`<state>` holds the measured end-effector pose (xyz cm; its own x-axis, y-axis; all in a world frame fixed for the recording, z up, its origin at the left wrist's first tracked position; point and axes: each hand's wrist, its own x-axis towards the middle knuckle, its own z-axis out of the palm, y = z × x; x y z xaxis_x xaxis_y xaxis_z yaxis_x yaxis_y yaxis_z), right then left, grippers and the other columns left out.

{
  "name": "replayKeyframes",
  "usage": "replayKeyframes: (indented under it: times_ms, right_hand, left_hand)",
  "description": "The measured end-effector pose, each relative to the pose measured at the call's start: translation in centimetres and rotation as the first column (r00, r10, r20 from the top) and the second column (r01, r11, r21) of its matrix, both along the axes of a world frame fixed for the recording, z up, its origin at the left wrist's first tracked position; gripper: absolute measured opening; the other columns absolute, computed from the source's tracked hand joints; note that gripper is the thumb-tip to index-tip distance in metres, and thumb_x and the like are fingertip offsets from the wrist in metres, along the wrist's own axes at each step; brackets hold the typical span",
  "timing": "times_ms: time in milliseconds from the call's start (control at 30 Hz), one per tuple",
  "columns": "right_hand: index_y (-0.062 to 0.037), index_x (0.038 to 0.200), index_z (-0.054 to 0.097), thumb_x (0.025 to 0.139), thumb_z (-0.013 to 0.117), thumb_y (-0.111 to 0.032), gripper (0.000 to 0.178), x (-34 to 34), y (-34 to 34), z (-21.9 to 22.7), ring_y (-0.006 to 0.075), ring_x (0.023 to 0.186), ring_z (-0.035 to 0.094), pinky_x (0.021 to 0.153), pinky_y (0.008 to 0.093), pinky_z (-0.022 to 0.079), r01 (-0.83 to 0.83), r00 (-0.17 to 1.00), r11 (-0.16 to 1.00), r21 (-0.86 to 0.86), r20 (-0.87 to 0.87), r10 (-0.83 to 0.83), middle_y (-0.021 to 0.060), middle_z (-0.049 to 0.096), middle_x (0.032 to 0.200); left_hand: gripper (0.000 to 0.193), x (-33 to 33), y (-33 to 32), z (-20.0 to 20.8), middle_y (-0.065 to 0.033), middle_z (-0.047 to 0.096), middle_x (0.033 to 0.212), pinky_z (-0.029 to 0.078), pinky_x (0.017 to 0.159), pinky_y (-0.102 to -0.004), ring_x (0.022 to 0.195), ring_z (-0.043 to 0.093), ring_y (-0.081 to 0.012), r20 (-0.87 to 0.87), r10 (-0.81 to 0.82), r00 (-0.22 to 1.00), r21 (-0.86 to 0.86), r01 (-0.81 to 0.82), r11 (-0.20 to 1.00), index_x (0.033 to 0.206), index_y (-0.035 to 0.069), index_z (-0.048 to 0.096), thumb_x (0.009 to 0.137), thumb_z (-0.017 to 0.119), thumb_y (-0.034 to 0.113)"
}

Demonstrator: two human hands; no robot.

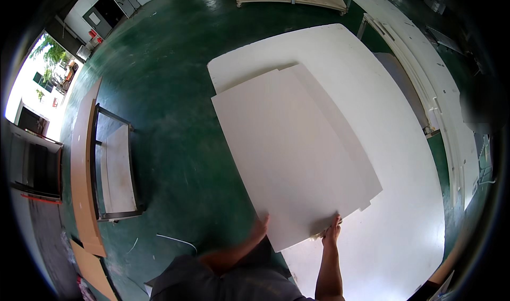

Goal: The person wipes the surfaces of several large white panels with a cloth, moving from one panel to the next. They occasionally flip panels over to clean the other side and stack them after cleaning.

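Holding near short edge of large white rectangular foam board (289,152), frame centre, atop bigger white sheet (393,237). Long axis runs away toward upper frame. Left hand (260,227) and right hand (332,231) each with grip clamped on near corners, equally close.

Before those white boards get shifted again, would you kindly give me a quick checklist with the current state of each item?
1. Left hand on near edge of top white board: ok.
2. Right hand on the same edge: ok.
3. Top board square with the board beneath: not ok, fanned apart.
4. Stack fully resting on the large white sheet: not ok, the near left corner overhangs the green floor.
5. Grip firmness: cannot tell.
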<state>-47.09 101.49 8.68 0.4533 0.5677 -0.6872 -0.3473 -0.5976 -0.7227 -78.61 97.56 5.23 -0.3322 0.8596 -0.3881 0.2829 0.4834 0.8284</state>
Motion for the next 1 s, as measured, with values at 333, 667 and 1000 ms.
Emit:
replayKeyframes:
  times_ms: [333,667,1000]
  right_hand:
    - [-0.0031,0.121,0.058,0.095,0.058,-0.064,0.066,-12.4,18.1,2.4,0.0227,0.092,0.066,0.075,0.0387,0.056,-0.287,0.958,0.958,-0.023,-0.006,0.287,0.0105,0.067,0.104]
    - [-0.0081,0.085,0.061,0.091,0.076,-0.037,0.033,0.8,12.2,11.7,0.0098,0.065,0.047,0.056,0.0315,0.041,-0.473,0.847,0.877,-0.086,0.229,0.479,-0.0028,0.054,0.074]
    - [0.0014,0.114,0.061,0.088,0.05,-0.004,0.03,-5.2,-7.4,7.4,0.0209,0.09,0.064,0.077,0.0334,0.055,0.062,0.962,0.994,0.086,-0.271,-0.036,0.009,0.063,0.103]
  left_hand:
    - [0.069,-13.9,20.3,8.7,-0.0224,0.066,0.118,0.051,0.09,-0.0479,0.087,0.066,-0.0397,0.172,-0.001,0.985,-0.107,0.019,0.994,0.129,-0.004,0.053,0.1,0.051,0.058]
    - [0.061,-24.3,11.2,3.6,-0.0123,0.067,0.088,0.052,0.063,-0.0427,0.074,0.064,-0.0249,-0.052,-0.521,0.852,-0.53,0.418,0.737,0.108,0.004,0.067,0.097,0.054,0.063]
    - [0.038,-41.0,-17.2,2.7,-0.0018,0.065,0.104,0.054,0.07,-0.0426,0.082,0.067,-0.0202,0.335,-0.014,0.942,-0.883,0.319,0.344,0.119,0.017,0.06,0.098,0.063,0.048]
